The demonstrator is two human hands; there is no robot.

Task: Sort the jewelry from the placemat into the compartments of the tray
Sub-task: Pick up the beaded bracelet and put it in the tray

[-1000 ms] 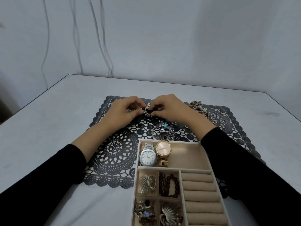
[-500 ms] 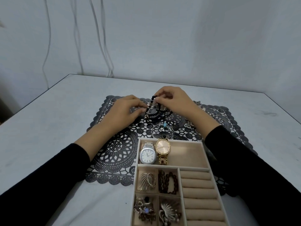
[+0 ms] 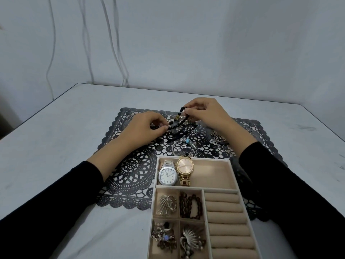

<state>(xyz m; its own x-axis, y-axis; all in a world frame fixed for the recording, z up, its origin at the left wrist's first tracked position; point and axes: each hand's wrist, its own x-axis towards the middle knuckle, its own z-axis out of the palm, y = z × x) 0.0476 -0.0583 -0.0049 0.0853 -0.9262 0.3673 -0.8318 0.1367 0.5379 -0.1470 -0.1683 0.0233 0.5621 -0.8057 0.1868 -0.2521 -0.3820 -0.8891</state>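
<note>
Pinching black bead strand [image 3: 177, 122], both hands, left hand [image 3: 144, 127] low, right hand [image 3: 204, 112] raised

Left hand [image 3: 143, 126] and right hand [image 3: 203, 111] both pinch a black beaded strand [image 3: 176, 122] above the dark lace placemat [image 3: 134, 172]. Beige tray [image 3: 231, 172] nearer the person: silver watch [image 3: 168, 175] beside gold watch [image 3: 184, 168] in the far compartment (touching, it seems). Grey surface [image 3: 56, 146] beneath.
</note>
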